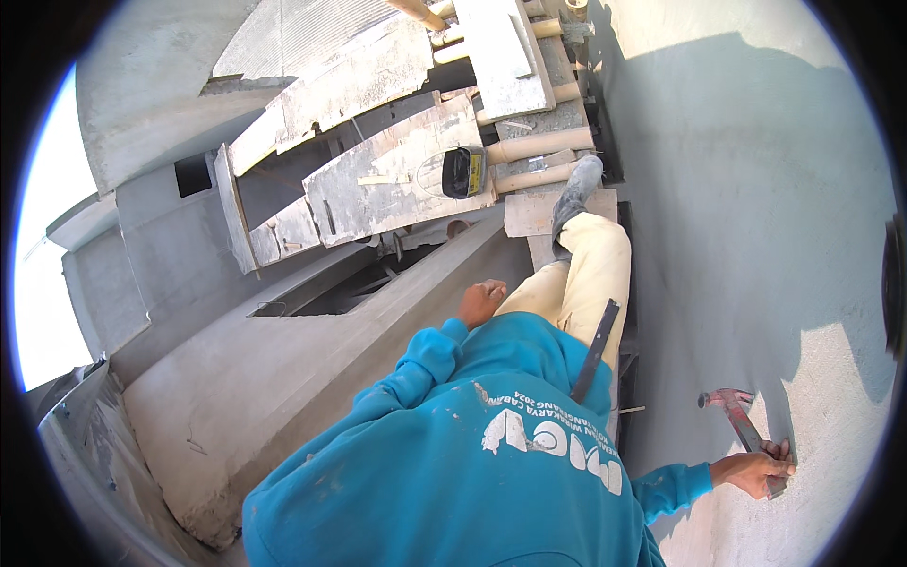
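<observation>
My right hand [756, 470] is at the lower right, shut around the handle of a claw hammer [732, 408] with a reddish head. The hammer lies close against a grey plastered wall [756, 208]. My left hand [482, 302] rests with curled fingers between my thigh and the edge of a concrete ledge [283, 378], and nothing shows in it. I wear a blue hooded top and cream trousers. My grey shoe [574, 194] stands on a wooden plank [529, 213].
Cement-stained boards [387, 180] and round poles [539, 146] form a platform ahead. A black and yellow object [463, 172] lies on one board. A dark flat tool [595, 350] hangs at my hip. A dark gap [331, 295] drops away beside the ledge.
</observation>
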Demonstrator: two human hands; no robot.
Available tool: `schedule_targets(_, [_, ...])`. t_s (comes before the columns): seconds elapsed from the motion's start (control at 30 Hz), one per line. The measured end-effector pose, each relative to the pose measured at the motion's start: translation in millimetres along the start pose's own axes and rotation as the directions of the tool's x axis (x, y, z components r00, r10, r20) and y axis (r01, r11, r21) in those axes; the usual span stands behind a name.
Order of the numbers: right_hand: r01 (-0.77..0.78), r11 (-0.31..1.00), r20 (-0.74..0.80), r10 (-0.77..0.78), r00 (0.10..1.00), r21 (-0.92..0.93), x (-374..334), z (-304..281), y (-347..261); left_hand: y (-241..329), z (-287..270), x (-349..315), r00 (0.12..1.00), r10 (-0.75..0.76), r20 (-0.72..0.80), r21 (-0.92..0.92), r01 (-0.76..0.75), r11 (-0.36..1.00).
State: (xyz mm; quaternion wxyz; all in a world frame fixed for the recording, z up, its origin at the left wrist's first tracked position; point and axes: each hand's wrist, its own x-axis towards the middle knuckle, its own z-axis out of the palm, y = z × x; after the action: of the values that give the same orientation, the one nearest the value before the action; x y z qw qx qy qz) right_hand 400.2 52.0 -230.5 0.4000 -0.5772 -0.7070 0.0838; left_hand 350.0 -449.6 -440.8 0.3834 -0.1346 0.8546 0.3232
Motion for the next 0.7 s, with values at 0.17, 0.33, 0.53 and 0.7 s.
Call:
schedule_targets(0.17, [-0.044, 0.999, -0.06, 0.045, 0.997, 0.009, 0.4, 7.1, -5.6, 0.6, -27.3, 15.8, 0.999, -0.04, -0.017, 0.029, 0.041, 0.999])
schedule_targets(0.33, [-0.129, 0.99, -0.185, 0.138, 0.973, 0.057, -12.2, 19.9, -16.2, 7.7, -69.7, 74.6, 0.998, -0.05, 0.038, 0.151, 0.044, 0.988])
schedule_targets(0.53, [0.066, 0.997, -0.054, -0.064, 0.997, 0.043, -42.5, 68.0, -49.8, 32.0, -101.9, 195.9, 0.998, -0.069, 0.015, 0.093, 0.067, 0.993])
schedule_targets(0.7, [0.064, 0.997, 0.039, -0.062, 0.997, -0.052, -63.2, 114.9, -131.7, 66.6, -129.4, 258.5, 0.998, -0.043, -0.043, 0.017, 0.044, 0.999])
